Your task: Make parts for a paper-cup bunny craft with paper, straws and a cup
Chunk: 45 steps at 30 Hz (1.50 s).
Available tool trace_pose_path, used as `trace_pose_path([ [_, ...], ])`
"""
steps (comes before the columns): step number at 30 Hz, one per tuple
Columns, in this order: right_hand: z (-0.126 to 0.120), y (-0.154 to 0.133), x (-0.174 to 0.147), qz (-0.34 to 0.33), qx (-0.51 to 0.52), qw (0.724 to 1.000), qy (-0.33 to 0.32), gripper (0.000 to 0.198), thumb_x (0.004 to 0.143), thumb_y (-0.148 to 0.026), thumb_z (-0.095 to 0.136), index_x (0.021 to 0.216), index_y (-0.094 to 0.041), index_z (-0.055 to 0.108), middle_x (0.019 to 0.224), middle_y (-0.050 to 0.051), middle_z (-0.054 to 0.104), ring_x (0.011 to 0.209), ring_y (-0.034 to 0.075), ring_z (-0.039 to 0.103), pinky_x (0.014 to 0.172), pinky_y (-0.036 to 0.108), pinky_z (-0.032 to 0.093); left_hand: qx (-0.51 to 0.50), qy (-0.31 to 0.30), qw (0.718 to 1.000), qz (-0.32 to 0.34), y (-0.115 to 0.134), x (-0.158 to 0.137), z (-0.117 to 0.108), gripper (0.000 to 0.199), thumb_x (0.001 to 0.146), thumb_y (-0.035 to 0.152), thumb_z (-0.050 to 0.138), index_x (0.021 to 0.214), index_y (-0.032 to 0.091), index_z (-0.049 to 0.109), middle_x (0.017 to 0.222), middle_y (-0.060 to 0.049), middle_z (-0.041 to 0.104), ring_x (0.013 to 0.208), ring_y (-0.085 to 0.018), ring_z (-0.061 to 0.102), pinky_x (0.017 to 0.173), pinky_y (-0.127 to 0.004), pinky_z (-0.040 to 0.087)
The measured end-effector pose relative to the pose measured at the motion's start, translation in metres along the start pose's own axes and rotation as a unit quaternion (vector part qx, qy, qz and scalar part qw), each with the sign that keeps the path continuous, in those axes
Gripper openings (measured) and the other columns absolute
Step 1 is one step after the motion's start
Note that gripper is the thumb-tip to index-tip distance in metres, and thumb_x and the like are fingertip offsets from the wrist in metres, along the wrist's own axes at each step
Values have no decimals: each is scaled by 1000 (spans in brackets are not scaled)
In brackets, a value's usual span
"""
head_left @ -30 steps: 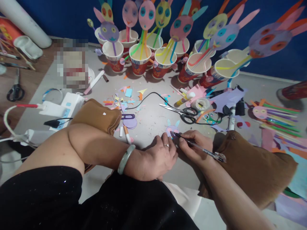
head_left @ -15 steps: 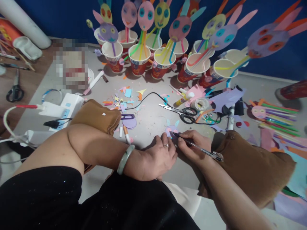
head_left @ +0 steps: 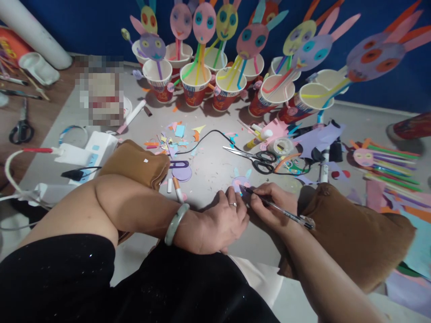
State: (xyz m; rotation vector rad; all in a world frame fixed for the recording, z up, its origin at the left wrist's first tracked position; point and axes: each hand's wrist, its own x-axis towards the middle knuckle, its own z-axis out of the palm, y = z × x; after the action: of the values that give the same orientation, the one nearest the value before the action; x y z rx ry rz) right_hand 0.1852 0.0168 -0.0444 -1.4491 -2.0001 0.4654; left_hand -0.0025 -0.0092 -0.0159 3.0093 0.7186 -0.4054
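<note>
A small purple paper rabbit face [head_left: 237, 181] with light blue ears lies flat on the grey table. My left hand [head_left: 217, 224] rests at its lower edge, fingers bent and pressed down to hold it; the fingertips partly cover the paper. In my right hand [head_left: 274, 204] is a slim clear-barrelled pen [head_left: 286, 212], pinched between thumb and fingers. Its dark tip meets the face or hovers just over it; I cannot tell which. Black-handled scissors [head_left: 257, 158] lie a little beyond my hands, blades partly apart and pointing left.
Paper cups [head_left: 196, 85] with rabbit heads on straws line the blue wall. Paper scraps [head_left: 171, 137] lie ahead. Brown cushions [head_left: 134, 163] flank my arms. A power strip [head_left: 96, 152] is at left, coloured straws [head_left: 392, 166] at right. A black cable [head_left: 215, 131] crosses the table.
The pen tip has shifted very slightly on the paper face. Both hands and everything else stay put.
</note>
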Motion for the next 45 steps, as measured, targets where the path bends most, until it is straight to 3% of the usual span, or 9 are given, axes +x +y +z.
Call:
trace_pose_path([
  [9, -7, -2, 1, 10, -20, 997, 72, 9, 74, -25, 58, 69, -24, 50, 52, -3, 59, 42, 12, 54, 43, 25, 44, -4, 9, 1000, -7, 2, 2, 6, 107, 67, 76, 65, 143, 4, 43, 145, -34, 42, 135, -54, 38, 99, -61, 43],
  [45, -7, 0, 2, 10, -43, 998, 49, 11, 75, -26, 57, 69, -23, 48, 53, -3, 58, 43, 11, 52, 44, 24, 41, 22, 20, 1000, -8, 3, -1, 5, 108, 66, 79, 64, 144, 6, 44, 143, -31, 46, 134, -54, 40, 97, -59, 46],
])
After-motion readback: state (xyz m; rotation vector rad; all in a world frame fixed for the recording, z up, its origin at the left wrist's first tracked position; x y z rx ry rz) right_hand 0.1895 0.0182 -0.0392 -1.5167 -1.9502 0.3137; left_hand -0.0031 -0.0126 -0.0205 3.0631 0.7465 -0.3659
